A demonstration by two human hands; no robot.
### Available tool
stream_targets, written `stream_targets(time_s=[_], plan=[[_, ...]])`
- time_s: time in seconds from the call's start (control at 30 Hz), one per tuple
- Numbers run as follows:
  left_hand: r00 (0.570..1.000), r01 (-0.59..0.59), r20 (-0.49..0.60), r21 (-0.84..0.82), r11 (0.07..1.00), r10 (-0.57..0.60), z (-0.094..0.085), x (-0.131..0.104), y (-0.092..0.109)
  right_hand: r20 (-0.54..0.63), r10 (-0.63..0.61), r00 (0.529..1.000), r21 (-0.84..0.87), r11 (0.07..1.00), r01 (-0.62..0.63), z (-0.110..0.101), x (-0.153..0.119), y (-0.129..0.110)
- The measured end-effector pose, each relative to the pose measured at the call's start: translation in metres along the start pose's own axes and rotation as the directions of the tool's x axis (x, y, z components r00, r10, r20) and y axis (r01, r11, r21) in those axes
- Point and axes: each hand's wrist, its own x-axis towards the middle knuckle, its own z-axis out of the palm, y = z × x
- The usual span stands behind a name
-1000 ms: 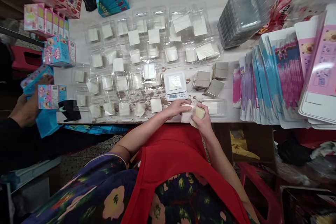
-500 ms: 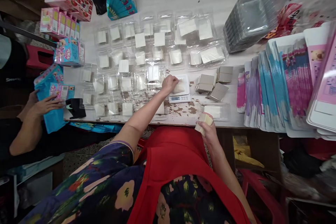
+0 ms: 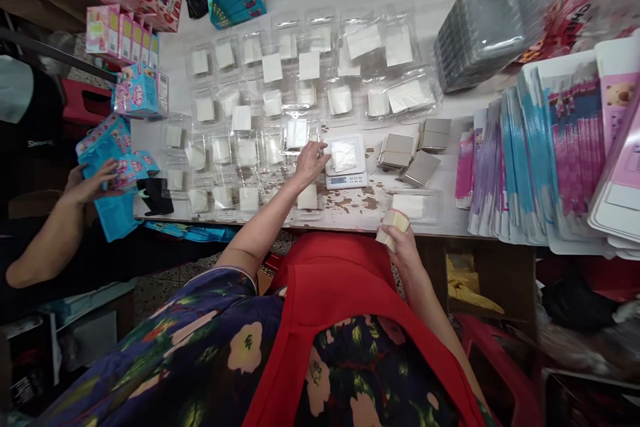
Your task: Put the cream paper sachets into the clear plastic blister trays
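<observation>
My left hand (image 3: 311, 161) is beside the left edge of a small white digital scale (image 3: 346, 180), fingers loosely bent and a little apart, with nothing visible in them. On the scale's plate lies a white square packet (image 3: 343, 155) that looks wrapped in clear plastic. Near the table's front edge, my right hand (image 3: 403, 244) grips a thick stack of cream-coloured cards (image 3: 393, 227). Just behind that stack is a clear plastic tray (image 3: 431, 205) with a white packet in it. Left of the scale, several clear trays with white packets cover the table, the nearest holding a bright packet (image 3: 297, 133).
Banded grey card stacks (image 3: 397, 150) sit right of the scale. Farther right are nested clear trays (image 3: 480, 27) and a row of printed sleeves (image 3: 530, 153). Coloured boxes (image 3: 103, 30) line the left, where a co-worker's hands (image 3: 93, 183) handle a blue package.
My left hand has drawn back leftward from the scale's plate, uncovering the packet there. My right hand still holds the card stack. The view has shifted slightly.
</observation>
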Motion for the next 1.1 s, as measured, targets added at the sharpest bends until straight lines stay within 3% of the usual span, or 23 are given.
stream_targets(time_s=[0.17, 0.3, 0.47, 0.57, 0.63, 0.7, 0.8, 0.87, 0.93, 1.1], plan=[[0.969, -0.186, 0.181, 0.101, 0.977, 0.166, 0.013, 0.003, 0.014, -0.014, 0.018, 1.000, 0.021, 1.000, -0.018, 0.002, 0.000, 0.000], [0.930, -0.257, 0.312, 0.180, 0.949, 0.193, 0.024, 0.015, 0.026, -0.009, 0.058, 0.998, 0.084, 0.995, -0.057, 0.004, -0.004, -0.001], [0.926, -0.268, 0.325, 0.214, 0.939, 0.190, 0.021, 0.029, 0.026, 0.093, 0.070, 0.993, 0.236, 0.968, -0.090, 0.006, -0.007, -0.004], [0.934, -0.259, 0.295, 0.179, 0.949, 0.199, 0.011, 0.022, 0.032, 0.161, 0.009, 0.987, 0.288, 0.956, -0.056, 0.007, -0.006, -0.008], [0.943, -0.250, 0.251, 0.091, 0.964, 0.220, 0.005, 0.004, 0.045, 0.188, -0.038, 0.981, 0.302, 0.953, -0.021, 0.009, -0.005, -0.011], [0.922, -0.241, 0.287, -0.098, 0.966, 0.259, 0.004, -0.023, 0.063, 0.202, -0.087, 0.975, 0.296, 0.955, 0.024, 0.013, -0.004, -0.015], [0.825, -0.128, 0.452, -0.438, 0.890, 0.341, 0.013, -0.067, 0.090, 0.194, -0.153, 0.969, 0.266, 0.959, 0.098, 0.020, -0.005, -0.021], [0.802, 0.007, 0.498, -0.561, 0.828, 0.331, 0.023, -0.086, 0.102, 0.189, -0.180, 0.965, 0.256, 0.958, 0.129, 0.025, -0.007, -0.024], [0.814, 0.096, 0.501, -0.615, 0.783, 0.294, 0.031, -0.094, 0.107, 0.202, -0.187, 0.962, 0.253, 0.958, 0.133, 0.027, -0.010, -0.026], [0.822, 0.139, 0.503, -0.631, 0.763, 0.266, 0.030, -0.092, 0.110, 0.217, -0.167, 0.962, 0.219, 0.968, 0.119, 0.025, -0.014, -0.035]])
